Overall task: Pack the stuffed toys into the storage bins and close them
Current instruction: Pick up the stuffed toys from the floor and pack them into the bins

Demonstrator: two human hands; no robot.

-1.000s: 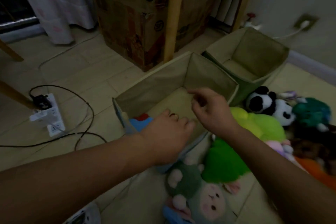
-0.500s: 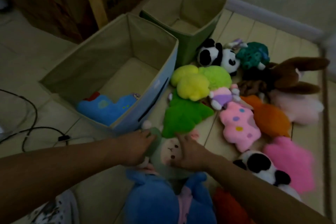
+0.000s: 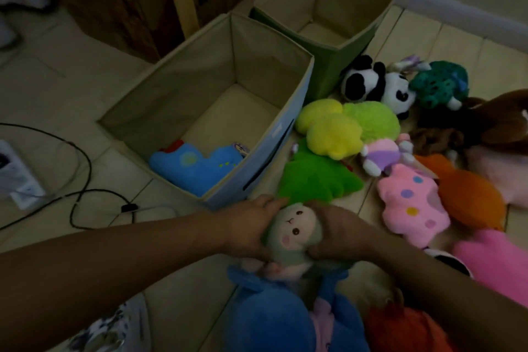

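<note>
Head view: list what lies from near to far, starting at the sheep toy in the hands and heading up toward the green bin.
Sheep toy → dark green plush → yellow-green plush → panda toy → green bin.

Blue bin (image 3: 265,151) open-topped, mostly free; green plush (image 3: 314,180) beside it.

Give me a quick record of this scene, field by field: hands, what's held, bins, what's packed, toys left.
left hand: gripping the sheep's side
right hand: gripping the other side
held toy: grey-green sheep plush
near bin: blue, open, holds a blue plush
far bin: green, open, looks empty
toys left: many on the floor, right of the bins
</note>
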